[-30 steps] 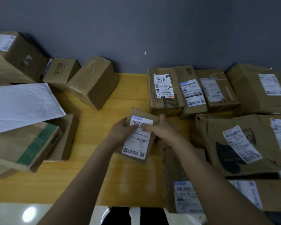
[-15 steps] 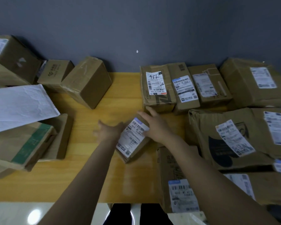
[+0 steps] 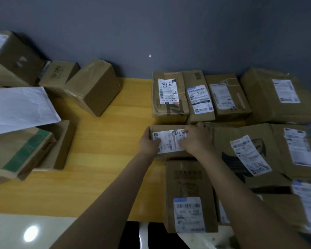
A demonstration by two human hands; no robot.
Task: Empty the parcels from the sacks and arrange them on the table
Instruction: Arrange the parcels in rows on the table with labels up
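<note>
The only writing that can be read is a handwritten number, apparently "936", on the white label of a brown cardboard box (image 3: 169,95) in the back row against the grey wall (image 3: 151,24). The labels on the other parcels show barcodes and small print too blurred to read.

A bare strip of the yellow wooden table (image 3: 106,159) runs from the wall to the near edge, between a heap of boxes under a white padded envelope (image 3: 20,108) on the left and the labelled parcels on the right. A tall brown carton (image 3: 187,186) reaches past the near edge.

The small flat brown cardboard parcel (image 3: 169,141) lies label up on the table, just in front of the "936" box and just beyond the tall carton, its right end against a large crumpled brown paper parcel (image 3: 244,141). Its white label carries barcodes and a small dark logo. The left hand (image 3: 148,143) grips its left end, thumb on the label. The right hand (image 3: 196,141) holds its right end with curled fingers.
</note>
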